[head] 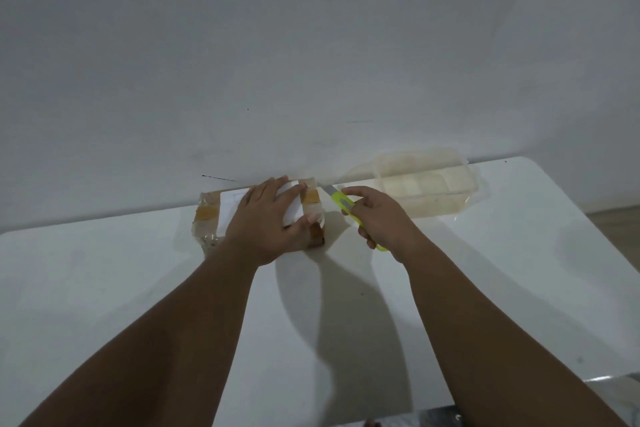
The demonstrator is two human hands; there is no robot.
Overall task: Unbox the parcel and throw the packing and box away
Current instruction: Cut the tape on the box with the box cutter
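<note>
A small cardboard parcel (212, 215), wrapped in clear tape with a white label on top, lies on the white table (138, 288) close to the wall. My left hand (268, 222) rests flat on top of the parcel, its fingers spread over the label and its thumb down the right end. My right hand (379, 218) grips a yellow-green utility knife (341, 202). The knife's short blade points up and left, just off the parcel's far right corner, apart from the tape.
A clear plastic compartment box (426, 180) stands on the table at the back right, against the wall. The table's right edge runs down past it, with wooden floor (616, 222) beyond. A grey wall rises directly behind the parcel.
</note>
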